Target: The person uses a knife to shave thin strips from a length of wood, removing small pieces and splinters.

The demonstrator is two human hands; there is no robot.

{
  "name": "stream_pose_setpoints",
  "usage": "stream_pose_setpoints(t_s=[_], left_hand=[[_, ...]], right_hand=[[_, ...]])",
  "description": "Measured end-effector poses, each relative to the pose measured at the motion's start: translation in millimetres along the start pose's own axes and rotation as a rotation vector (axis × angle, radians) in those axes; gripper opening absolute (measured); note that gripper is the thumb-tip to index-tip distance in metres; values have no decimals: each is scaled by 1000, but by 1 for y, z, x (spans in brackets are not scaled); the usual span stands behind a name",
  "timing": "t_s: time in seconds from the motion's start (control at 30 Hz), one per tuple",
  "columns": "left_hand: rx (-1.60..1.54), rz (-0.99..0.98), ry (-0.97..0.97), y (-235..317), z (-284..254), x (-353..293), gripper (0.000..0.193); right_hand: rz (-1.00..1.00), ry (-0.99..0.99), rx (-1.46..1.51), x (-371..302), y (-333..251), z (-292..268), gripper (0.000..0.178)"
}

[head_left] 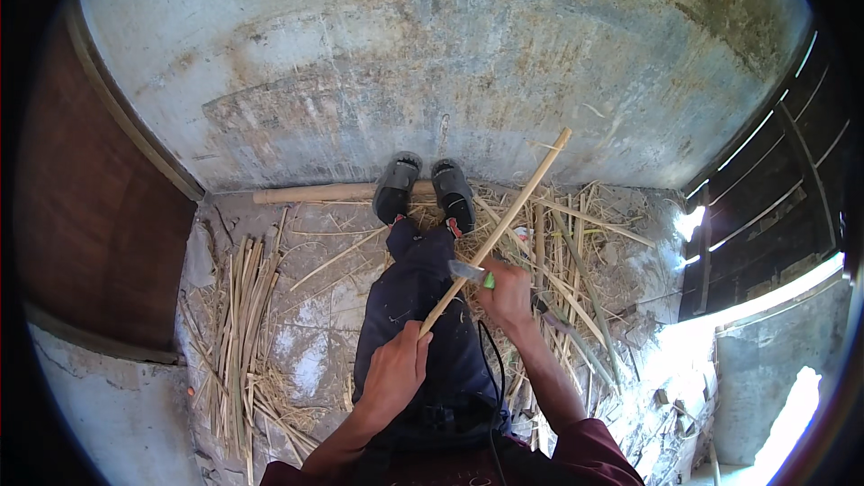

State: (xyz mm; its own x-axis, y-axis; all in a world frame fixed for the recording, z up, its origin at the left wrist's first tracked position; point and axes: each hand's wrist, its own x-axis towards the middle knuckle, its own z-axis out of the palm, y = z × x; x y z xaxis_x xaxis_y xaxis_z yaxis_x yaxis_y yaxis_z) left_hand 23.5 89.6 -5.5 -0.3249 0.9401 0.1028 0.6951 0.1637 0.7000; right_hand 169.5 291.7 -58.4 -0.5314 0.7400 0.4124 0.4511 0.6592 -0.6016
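A long pale wooden stick, bamboo-like, slants from my lap up toward the far right. Its near end is gripped by my left hand, fingers closed round it. My right hand is closed on a knife with a bright green part on its handle. The knife's short metal blade lies across the stick, touching it a little beyond my left hand. Both hands are over my dark trousers, above my outstretched legs. The fingers of my right hand hide most of the handle.
Bundled sticks lie on the floor at left; more sticks and shavings litter the right. A thick pole lies along the stained wall, by my dark shoes. A brown door panel stands left, dark slats right.
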Motion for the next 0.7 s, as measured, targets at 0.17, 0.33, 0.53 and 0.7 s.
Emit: stream_pose_setpoints(t_s=[0.17,0.33,0.53,0.7], left_hand=[[11,21,-12,2,-2,-2,19],[17,37,-11,-4,-3,0,20],[-25,-10,-18,-7,-9,-5,16],[-43,-3,-21,-11,-8,-6,17]], right_hand=[[-16,50,-49,7,8,-10,31],[-40,84,-62,11,16,-6,24],[61,146,-137,15,51,1,17],[97,135,-181,7,63,2,21]])
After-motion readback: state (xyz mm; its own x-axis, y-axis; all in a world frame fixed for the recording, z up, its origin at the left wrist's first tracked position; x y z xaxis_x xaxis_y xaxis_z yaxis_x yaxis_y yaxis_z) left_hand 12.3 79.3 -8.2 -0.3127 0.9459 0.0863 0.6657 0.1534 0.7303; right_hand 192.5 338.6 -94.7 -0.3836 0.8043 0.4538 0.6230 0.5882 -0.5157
